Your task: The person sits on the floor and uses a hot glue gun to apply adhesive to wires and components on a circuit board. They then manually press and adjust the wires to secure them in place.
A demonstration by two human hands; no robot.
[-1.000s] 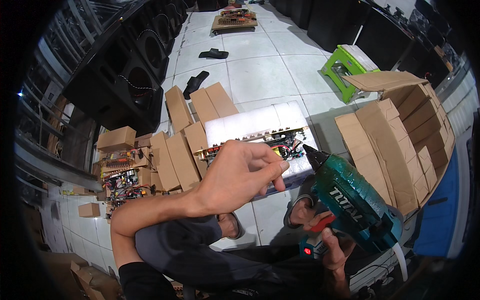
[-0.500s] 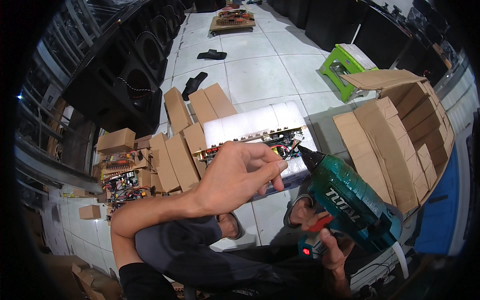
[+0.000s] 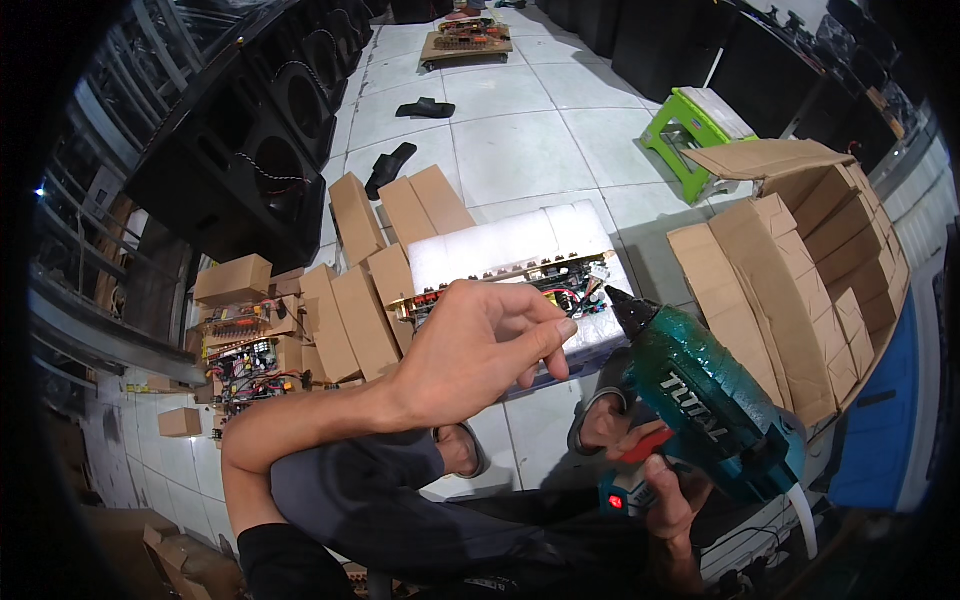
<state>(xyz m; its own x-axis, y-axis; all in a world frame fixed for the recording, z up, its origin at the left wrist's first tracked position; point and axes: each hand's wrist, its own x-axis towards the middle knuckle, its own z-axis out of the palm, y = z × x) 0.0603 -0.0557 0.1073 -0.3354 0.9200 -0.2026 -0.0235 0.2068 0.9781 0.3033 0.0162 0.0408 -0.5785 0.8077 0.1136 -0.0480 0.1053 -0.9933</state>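
Holding the teal cordless drill (image 3: 712, 402) in the right hand (image 3: 668, 492), fingers wrapped round its grip, the person pinches something too small to see in the left hand (image 3: 478, 342); below lies the circuit board (image 3: 520, 290) on white foam (image 3: 500, 245); I'd seat it squarely on the bit.

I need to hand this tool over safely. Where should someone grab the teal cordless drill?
Probably around the teal cordless drill body, coming from its upper side. The right hand already fills the grip below by the red trigger, and the dark chuck points up-left toward the circuit board, so avoid that end.
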